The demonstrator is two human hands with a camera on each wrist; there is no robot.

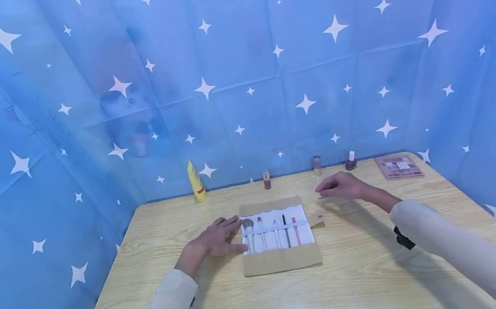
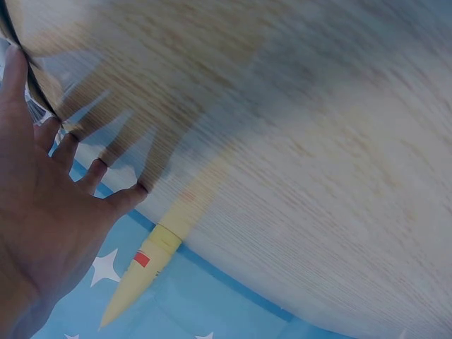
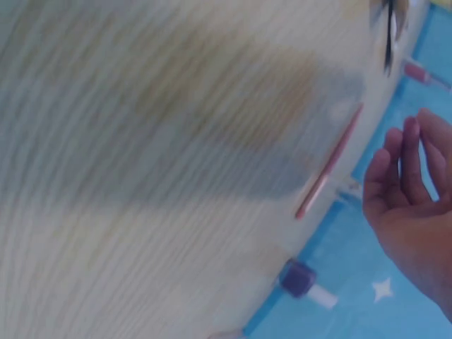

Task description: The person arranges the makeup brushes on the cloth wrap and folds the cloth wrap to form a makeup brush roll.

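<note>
A tan brush roll [image 1: 282,261] lies unfolded on the table, its white lining holding several slim tools under a strap. Among them are a fluffy makeup brush [image 1: 247,224], a dark stick [image 1: 286,231] and a pink-tipped one [image 1: 296,229]. My left hand [image 1: 215,239] rests at the roll's left edge, fingers spread and extended, as the left wrist view also shows. Beyond the roll's right side, my right hand [image 1: 342,185] hovers low with loosely bent fingers. In the right wrist view a slim pink stick [image 3: 328,166] lies on the table, apart from those fingers.
Along the back edge stand a yellow tube [image 1: 197,182], a small dark red bottle [image 1: 266,180], a clear-looking bottle [image 1: 317,165] and a dark nail polish bottle [image 1: 351,161]. An eyeshadow palette [image 1: 390,168] lies at the back right corner. Blue star-patterned cloth [image 1: 234,69] encloses the table.
</note>
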